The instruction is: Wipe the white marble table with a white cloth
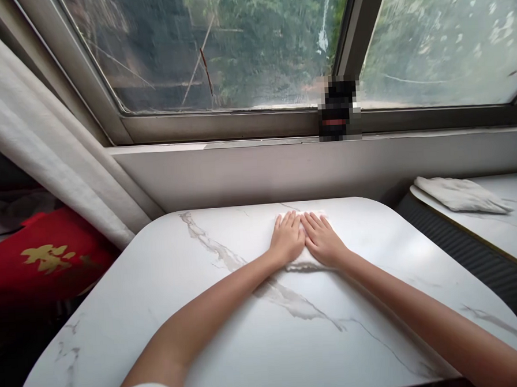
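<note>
Both my hands lie flat, side by side, on a folded white cloth [310, 262] near the far edge of a white marble-patterned table [232, 345]. My left hand [287, 238] has its fingers stretched forward and covers the cloth's left part. Touching it at the thumb side, my right hand [324, 239] presses on the right part, fingers also stretched out. Neither hand grips the cloth. Most of the cloth is hidden under the palms; its near edge shows between the wrists.
A second marble-patterned surface [494, 227] stands at the right with a crumpled white cloth [462, 194] on it. A window [234, 56] and sill lie beyond the table. On the left hang a pale curtain [41, 112] and a red fabric item [49, 262] with gold lettering.
</note>
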Tool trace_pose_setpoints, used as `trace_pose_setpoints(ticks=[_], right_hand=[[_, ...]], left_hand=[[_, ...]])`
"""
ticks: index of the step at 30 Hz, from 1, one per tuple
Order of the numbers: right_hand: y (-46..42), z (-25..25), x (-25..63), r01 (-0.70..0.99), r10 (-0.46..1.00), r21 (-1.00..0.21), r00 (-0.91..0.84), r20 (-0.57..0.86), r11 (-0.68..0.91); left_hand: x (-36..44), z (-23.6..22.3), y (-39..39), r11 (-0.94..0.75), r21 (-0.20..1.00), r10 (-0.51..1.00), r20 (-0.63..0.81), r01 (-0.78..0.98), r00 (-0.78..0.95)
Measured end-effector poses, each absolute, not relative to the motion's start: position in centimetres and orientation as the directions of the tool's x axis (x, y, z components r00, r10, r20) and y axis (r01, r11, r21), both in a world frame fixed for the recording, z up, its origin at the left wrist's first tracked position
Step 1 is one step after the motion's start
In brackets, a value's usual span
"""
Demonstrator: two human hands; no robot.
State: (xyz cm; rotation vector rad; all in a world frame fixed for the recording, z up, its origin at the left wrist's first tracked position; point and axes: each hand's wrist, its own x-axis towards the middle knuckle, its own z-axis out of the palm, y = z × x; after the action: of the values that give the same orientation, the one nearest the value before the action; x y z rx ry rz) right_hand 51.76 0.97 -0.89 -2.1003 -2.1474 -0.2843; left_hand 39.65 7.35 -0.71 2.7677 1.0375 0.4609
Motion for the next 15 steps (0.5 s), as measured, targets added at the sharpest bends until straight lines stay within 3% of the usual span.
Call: trace_pose_setpoints(ticks=[5, 15], right_hand=[[8.0, -0.2, 52.7, 0.999, 0.988, 0.02, -0.034, 0.153, 0.031], [12.1, -0.6, 54.0, 0.996, 0.963, -0.043, -0.068, 0.259, 0.082]], left_hand=[[41.0, -0.9, 13.8, -0.692, 0.236, 0.722, 0.252, 0.683, 0.645], [42.3, -1.1, 17.7, -0.673, 0.232, 0.735, 0.319, 0.702, 0.599]])
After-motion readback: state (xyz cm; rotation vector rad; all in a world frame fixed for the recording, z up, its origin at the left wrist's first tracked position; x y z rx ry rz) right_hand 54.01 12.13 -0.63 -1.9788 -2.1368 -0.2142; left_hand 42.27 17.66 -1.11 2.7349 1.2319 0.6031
